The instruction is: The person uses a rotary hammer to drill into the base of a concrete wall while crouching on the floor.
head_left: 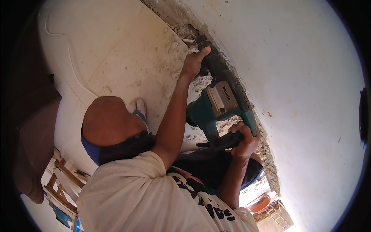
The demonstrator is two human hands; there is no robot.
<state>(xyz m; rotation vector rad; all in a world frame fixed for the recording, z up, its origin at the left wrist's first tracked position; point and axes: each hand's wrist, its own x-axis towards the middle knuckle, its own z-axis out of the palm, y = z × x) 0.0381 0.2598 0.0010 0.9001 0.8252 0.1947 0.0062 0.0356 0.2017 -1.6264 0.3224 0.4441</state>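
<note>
Left hand (195,63), curled round the black front barrel (217,63) of one green-and-black rotary hammer (225,96); right hand (246,141), wrapped round its rear grip (249,119); broken strip (269,168) beneath, edging white wall (309,96); chipping apparently in hand, the next move calling for firm, steady two-handed aim.

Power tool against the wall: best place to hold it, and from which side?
Likely the rear loop handle of the power tool, taken from behind with the right hand, plus the dark front barrel, taken from the left with the left hand. The loop faces back, the long barrel suits a second support, and the white wall crowds the right side.
</note>
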